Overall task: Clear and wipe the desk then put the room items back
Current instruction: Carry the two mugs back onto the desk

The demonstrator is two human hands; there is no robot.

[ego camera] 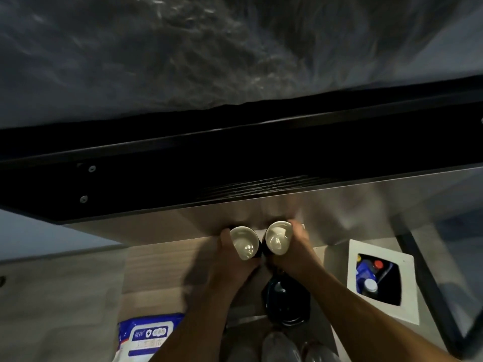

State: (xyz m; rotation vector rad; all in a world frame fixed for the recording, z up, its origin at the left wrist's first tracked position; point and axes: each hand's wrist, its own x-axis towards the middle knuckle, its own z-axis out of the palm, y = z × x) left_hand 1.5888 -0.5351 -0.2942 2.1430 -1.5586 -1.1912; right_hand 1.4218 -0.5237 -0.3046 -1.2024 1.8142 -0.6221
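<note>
Two cups with pale insides and dark outsides are held side by side near the back of the wooden desk (pixel 156 259). My left hand (pixel 230 257) grips the left cup (pixel 244 244). My right hand (pixel 295 246) grips the right cup (pixel 278 237). Both cups tilt their mouths toward me. A blue and white pack of wet wipes (pixel 146 335) lies on the desk at the lower left, partly hidden by my left forearm.
A dark round object (pixel 286 301) sits below my hands. A white bin (pixel 381 283) at the right holds bottles with blue labels. A black shelf (pixel 235 165) spans the view above the desk. Two clear bottles (pixel 295 348) stand at the bottom edge.
</note>
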